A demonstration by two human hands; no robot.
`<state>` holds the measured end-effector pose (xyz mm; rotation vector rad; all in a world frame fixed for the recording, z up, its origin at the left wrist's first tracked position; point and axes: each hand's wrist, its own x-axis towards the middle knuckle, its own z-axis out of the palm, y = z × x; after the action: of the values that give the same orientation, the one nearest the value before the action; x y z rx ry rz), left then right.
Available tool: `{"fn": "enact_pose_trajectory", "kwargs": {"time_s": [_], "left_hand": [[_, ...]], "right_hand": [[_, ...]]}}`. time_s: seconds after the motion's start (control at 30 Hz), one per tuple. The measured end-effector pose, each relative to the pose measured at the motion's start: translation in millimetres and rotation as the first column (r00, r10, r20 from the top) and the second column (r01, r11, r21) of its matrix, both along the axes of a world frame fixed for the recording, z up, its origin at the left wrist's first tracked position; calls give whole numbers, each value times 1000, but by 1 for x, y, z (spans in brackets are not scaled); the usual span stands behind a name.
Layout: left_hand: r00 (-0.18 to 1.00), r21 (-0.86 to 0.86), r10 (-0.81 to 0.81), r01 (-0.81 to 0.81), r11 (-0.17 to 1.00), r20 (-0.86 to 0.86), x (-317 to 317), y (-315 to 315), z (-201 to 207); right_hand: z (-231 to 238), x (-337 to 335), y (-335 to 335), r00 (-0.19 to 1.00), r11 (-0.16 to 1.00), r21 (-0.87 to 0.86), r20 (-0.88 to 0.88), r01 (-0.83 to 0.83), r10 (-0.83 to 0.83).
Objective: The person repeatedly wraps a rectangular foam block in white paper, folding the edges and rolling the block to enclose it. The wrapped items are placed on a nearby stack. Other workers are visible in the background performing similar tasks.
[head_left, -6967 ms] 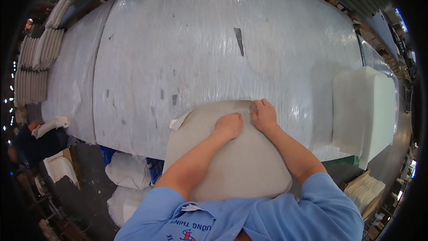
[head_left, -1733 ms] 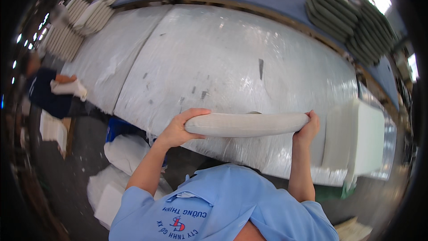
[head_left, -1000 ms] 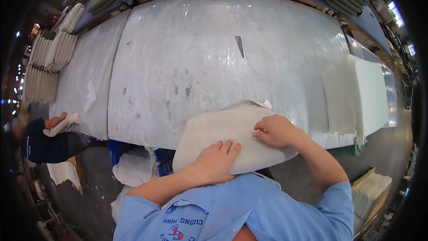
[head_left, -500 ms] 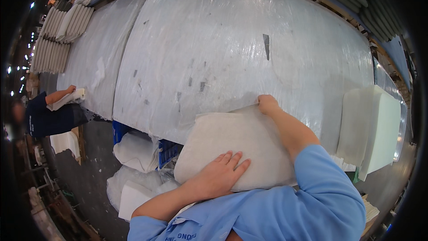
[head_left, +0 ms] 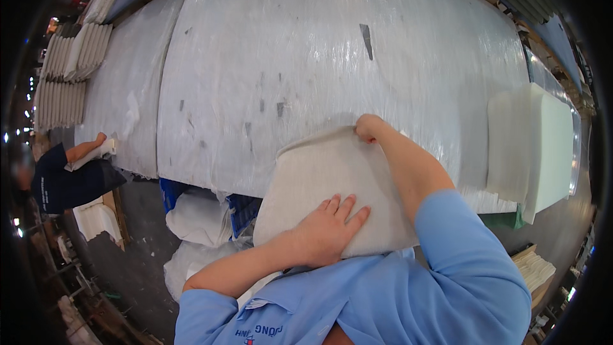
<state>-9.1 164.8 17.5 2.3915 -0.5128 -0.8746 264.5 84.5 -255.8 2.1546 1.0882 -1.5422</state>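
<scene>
A cream fabric-covered cushion [head_left: 332, 172] lies against my front and over the near edge of the wrapped table [head_left: 306, 57]. My left hand [head_left: 329, 230] rests flat on its near part, fingers spread. At the cushion's far right corner, my right hand [head_left: 369, 129] is closed on the fabric edge, with the fingertips partly hidden. A raised fold runs along the far edge, leftward from that hand. What lies under the fabric does not show.
White foam pads [head_left: 549, 147] stand at the table's right end. Stacked cushions [head_left: 59, 105] are at the far left, near another person [head_left: 60, 182] holding a pale piece. A blue crate [head_left: 244, 212] and white wrapped bundles [head_left: 199, 217] sit left of me, below the table.
The fabric's far edge now shows a raised, rounded fold where it lay flatter. My right hand still grips the corner; my left hand stays flat on the cushion. The view has shifted slightly.
</scene>
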Motion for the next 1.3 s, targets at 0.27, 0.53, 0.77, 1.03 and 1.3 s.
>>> {"fn": "enact_pose_trajectory", "kwargs": {"time_s": [0.27,0.53,0.77,1.03,1.3], "left_hand": [[998,-76,-6,1,997,-66,34,21,4],[998,-157,48,-53,986,-34,29,26,3],[981,-393,81,-146,908,-179,40,56,-13],[945,-118,88,-130,984,-314,34,43,7],[873,61,269,-268,961,-407,43,33,-126]], "right_hand": [[-16,-37,19,172,174,-26,-68,984,-983],[-9,-52,17,440,479,398,191,783,-878],[-23,-45,20,422,442,514,162,735,-892],[-39,-44,11,504,490,570,147,660,-851],[-12,-29,-12,638,655,24,-251,755,-727]]}}
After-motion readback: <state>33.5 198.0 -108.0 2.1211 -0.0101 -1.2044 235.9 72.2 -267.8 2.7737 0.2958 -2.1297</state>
